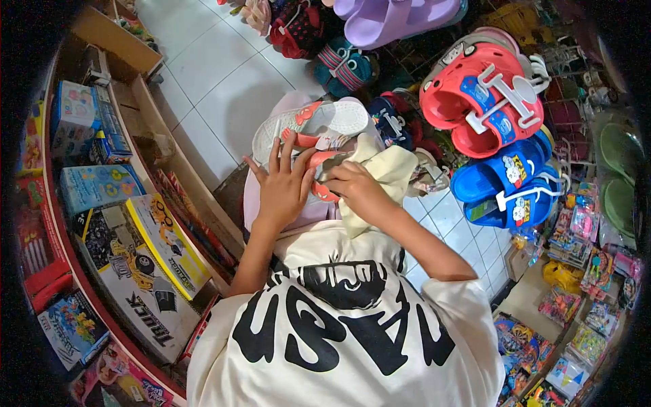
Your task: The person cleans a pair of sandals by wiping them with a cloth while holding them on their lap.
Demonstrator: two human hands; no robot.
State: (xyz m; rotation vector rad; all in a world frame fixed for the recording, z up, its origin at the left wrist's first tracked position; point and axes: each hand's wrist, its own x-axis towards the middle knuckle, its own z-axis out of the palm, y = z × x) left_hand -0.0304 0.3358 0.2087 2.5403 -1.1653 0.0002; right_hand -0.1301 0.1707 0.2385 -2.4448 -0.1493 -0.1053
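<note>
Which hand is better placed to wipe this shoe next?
Right. The right hand grips the cream cloth against the white-and-coral shoe, while the left hand lies flat on the shoe with fingers spread, holding no cloth.

Boxes [146, 271] left, sandals [485, 102] right, shoe [319, 122] and cloth [388, 169] between

The floor [224, 88] is of white square tiles. On the left stands a wooden shelf [184, 178] full of boxed toys [135, 271] (one box reads "Truck"). On the right hang colourful sandals [488, 102], with small packed toys [576, 325] below them.
</note>
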